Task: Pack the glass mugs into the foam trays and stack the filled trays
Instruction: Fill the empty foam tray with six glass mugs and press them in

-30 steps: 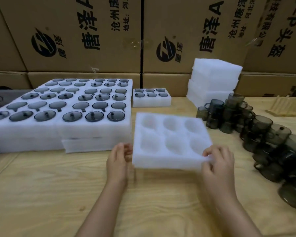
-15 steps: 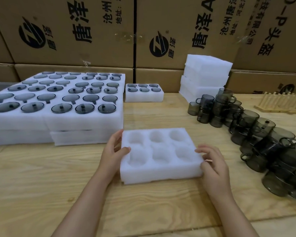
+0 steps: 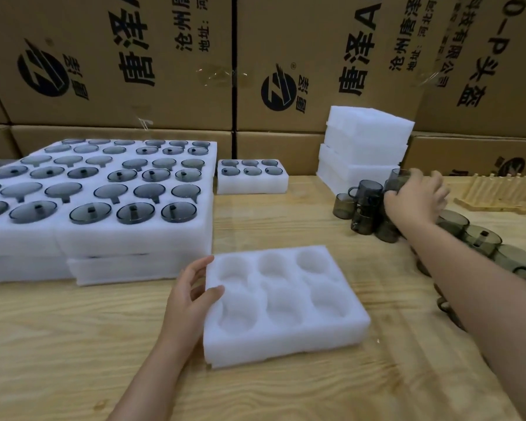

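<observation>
Filled trays: white foam holding dark glass mugs, stacked at the left of the desk.
Left hand: grips the left edge of the empty foam tray, thumb on top.
Empty foam tray: six hollows, flat on the desk, front centre.
Right hand: well apart from that tray, fingers spread over the loose mugs; blurred, so I cannot tell whether it grips one.
</observation>
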### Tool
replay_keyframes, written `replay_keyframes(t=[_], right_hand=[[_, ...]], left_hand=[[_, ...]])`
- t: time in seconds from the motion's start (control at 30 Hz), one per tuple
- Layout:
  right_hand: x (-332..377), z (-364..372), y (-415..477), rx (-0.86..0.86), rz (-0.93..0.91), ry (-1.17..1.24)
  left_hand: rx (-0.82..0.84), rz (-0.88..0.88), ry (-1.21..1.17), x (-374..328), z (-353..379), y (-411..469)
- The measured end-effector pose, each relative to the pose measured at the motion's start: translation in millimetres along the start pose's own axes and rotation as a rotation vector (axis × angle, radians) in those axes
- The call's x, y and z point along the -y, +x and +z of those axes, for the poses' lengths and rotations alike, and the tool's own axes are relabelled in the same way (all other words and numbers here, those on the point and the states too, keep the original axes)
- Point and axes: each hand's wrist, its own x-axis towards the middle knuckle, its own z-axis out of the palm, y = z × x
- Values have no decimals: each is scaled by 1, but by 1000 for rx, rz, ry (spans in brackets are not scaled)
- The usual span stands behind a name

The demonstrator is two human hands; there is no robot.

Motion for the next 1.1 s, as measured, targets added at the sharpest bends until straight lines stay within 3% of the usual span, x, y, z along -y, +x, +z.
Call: replay_keyframes(t=[0.2,0.53,0.67,0.8,0.97,1.1], right_hand=[[-9,-3,55,148,-9,-272],[-10,0,52,217,-160,-310],[3,-9,43,149,-194,-150],[25,-34,25,235,-232,188],[39,-66,-36,523,-270,406],[38,-65,-84,766,-350,434]], left_hand=[[-13,14,29,5,1,0],[-3,14,46,4,0,0],[0,7,63,4,0,0],[4,3,72,3,1,-1],[2,-13,73,-1,3,-2],[5,-25,86,-4,4,-3]])
